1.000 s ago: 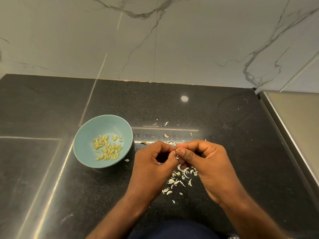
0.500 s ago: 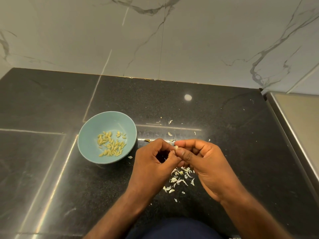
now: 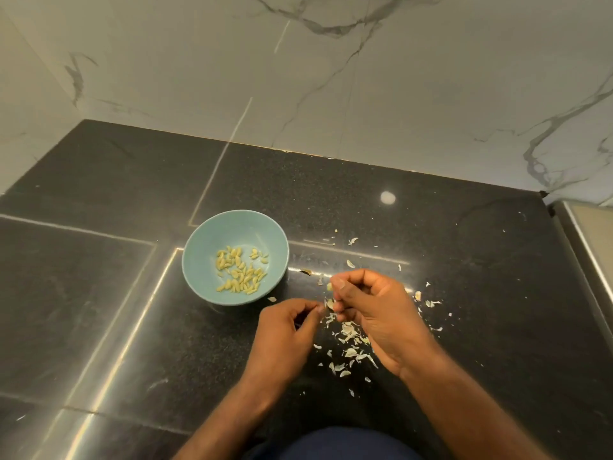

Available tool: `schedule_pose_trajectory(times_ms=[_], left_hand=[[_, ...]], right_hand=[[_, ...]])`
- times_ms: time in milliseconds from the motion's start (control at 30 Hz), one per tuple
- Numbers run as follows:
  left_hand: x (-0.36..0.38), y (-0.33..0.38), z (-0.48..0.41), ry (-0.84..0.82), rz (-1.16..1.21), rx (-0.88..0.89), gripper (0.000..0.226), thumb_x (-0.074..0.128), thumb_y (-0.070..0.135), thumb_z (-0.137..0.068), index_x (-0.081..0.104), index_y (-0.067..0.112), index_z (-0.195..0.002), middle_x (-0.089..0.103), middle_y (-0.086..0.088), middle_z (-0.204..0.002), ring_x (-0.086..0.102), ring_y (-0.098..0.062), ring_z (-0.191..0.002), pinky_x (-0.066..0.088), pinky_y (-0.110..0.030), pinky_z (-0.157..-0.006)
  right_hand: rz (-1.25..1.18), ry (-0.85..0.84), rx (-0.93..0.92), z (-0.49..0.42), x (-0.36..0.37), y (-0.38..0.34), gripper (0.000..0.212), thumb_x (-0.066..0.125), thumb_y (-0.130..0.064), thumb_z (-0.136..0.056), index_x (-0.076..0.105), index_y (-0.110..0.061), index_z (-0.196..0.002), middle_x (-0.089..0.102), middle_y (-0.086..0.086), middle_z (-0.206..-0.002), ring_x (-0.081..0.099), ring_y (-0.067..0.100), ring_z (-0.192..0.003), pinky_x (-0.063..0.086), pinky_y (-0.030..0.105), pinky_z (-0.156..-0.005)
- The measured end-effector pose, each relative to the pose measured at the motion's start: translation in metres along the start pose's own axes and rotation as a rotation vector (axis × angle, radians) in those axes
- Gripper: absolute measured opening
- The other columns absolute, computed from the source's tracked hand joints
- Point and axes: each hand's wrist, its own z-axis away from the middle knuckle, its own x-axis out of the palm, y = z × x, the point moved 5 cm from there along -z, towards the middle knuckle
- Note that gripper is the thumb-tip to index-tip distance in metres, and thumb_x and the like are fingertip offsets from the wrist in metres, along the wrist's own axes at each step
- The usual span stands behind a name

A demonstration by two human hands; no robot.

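Glossy speckled stone counter (image 3: pixel 464 293), matt blue bowl (image 3: pixel 232 227), papery husks (image 3: pixel 348 330) (dry, flaky)

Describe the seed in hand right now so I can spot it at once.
On the black countertop, right of the blue bowl, find the right hand. The seed is pinched at its fingertips, pale and raised off the counter, unlike the white husks scattered beneath.

Head view, facing forward and down, seemingly close over counter (image 3: pixel 464 277)
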Motion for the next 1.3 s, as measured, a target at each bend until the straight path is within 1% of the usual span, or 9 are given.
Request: schedule_pose_trajectory(times_ms=[233,467,600,733,867,967,1033,1133,1300], left_hand=[[0.002,-0.029,0.003,0.108,-0.065,-0.079,0.013,0.069,0.024,-0.092,0.074,0.020,-0.080,0.069,0.005,-0.070,0.062,-0.008,-0.064,0.052,-0.030,-0.064],[-0.001,-0.039,0.012,0.057,-0.297,0.036,0.016,0.061,0.030,-0.097,0.074,0.024,-0.104,0.064,0.013,-0.092,0.059,0.000,-0.084,0.050,-0.024,-0.080],[-0.017,-0.054,0.022,0.266,-0.371,0.075,0.017,0.064,0.031,-0.094,0.073,0.022,-0.105,0.061,0.014,-0.105,0.056,0.000,-0.100,0.049,-0.022,-0.089],[-0.006,-0.064,0.015,0.229,-0.505,-0.063,0.062,0.051,0.045,-0.099,0.039,0.012,-0.150,0.036,-0.002,-0.155,0.030,-0.017,-0.145,0.025,-0.037,-0.122],[0.027,-0.048,0.000,0.041,-0.600,-0.018,0.071,0.038,0.046,-0.103,0.011,0.009,-0.158,0.008,-0.009,-0.166,0.000,-0.021,-0.154,0.000,-0.040,-0.125],[0.043,-0.037,-0.004,-0.037,-0.353,0.142,0.053,0.040,0.031,-0.106,0.028,0.017,-0.156,0.021,-0.001,-0.164,0.012,-0.009,-0.151,0.011,-0.031,-0.125],[0.033,-0.039,0.000,0.061,-0.271,0.191,0.041,0.044,0.024,-0.105,0.047,0.018,-0.146,0.036,0.002,-0.158,0.024,0.000,-0.145,0.016,-0.016,-0.120],[0.012,-0.053,0.004,0.269,-0.281,0.215,0.022,0.061,0.019,-0.097,0.072,0.015,-0.116,0.061,0.000,-0.136,0.046,0.001,-0.129,0.037,-0.027,-0.115],[0.008,-0.062,0.013,0.332,-0.464,0.197,0.026,0.072,0.024,-0.089,0.070,0.018,-0.114,0.064,-0.001,-0.131,0.049,-0.015,-0.132,0.033,-0.051,-0.116]], right_hand=[[0.216,-0.158,-0.098,-0.048,0.066,0.002,0.020,0.059,-0.002,-0.097,0.072,-0.013,-0.107,0.073,0.007,-0.088,0.068,0.015,-0.081,0.058,0.026,-0.076],[0.250,0.005,-0.095,-0.050,0.026,0.015,0.017,0.055,-0.008,-0.100,0.069,-0.014,-0.107,0.069,0.004,-0.081,0.063,0.016,-0.071,0.055,0.029,-0.066],[0.697,0.056,-0.246,-0.033,-0.001,0.023,0.006,0.070,-0.023,-0.093,0.073,-0.023,-0.087,0.071,-0.004,-0.077,0.066,0.009,-0.071,0.056,0.029,-0.069],[0.996,0.014,-0.388,-0.043,0.006,0.020,0.012,0.063,-0.018,-0.097,0.075,-0.019,-0.097,0.069,-0.005,-0.096,0.062,0.009,-0.089,0.052,0.031,-0.083],[1.189,-0.087,-0.480,-0.073,0.024,0.022,0.024,0.052,-0.012,-0.100,0.071,-0.011,-0.115,0.068,0.005,-0.111,0.058,0.020,-0.107,0.045,0.033,-0.095],[1.218,-0.083,-0.459,-0.084,0.020,0.024,0.021,0.052,-0.014,-0.099,0.073,-0.013,-0.102,0.070,0.004,-0.101,0.061,0.020,-0.100,0.048,0.034,-0.087],[1.195,0.013,-0.490,-0.085,0.011,0.018,0.020,0.054,-0.015,-0.099,0.071,-0.013,-0.090,0.068,0.002,-0.087,0.062,0.019,-0.085,0.050,0.037,-0.078],[1.146,0.156,-0.497,-0.095,-0.003,0.006,0.018,0.056,-0.006,-0.096,0.071,-0.011,-0.104,0.067,0.002,-0.102,0.060,0.016,-0.096,0.052,0.036,-0.086],[1.390,-0.287,-0.511,-0.095,0.029,0.025,0.029,0.047,-0.021,-0.102,0.063,-0.012,-0.125,0.057,0.005,-0.125,0.048,0.017,-0.116,0.044,0.032,-0.100]])
